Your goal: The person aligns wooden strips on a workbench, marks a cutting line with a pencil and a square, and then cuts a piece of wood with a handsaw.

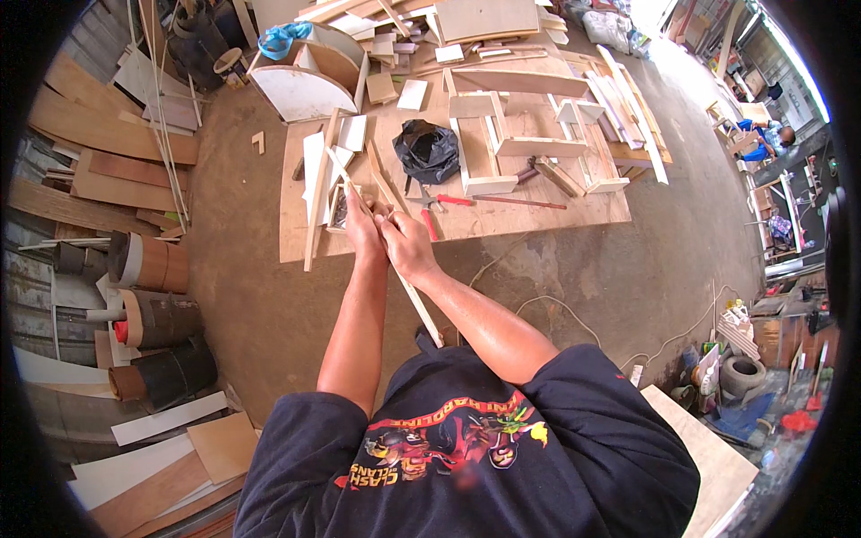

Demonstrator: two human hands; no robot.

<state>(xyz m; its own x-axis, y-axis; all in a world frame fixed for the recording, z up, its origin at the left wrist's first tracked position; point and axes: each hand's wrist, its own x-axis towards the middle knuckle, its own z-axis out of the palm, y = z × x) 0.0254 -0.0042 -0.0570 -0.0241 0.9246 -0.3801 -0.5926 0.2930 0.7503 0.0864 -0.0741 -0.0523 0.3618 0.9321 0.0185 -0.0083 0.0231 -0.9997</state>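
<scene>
Dark shirt (475, 502), wooden strip (416, 299), bag (429, 154) beside frame (543, 146)

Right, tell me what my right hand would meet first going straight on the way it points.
Most likely your left hand, just ahead of the right hand along the thin wooden strip; whether the two hands touch is hard to tell.

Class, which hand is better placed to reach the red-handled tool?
Likely the right hand: it is nearer the red-handled tool than the left hand, though both hold the wooden strip.
</scene>
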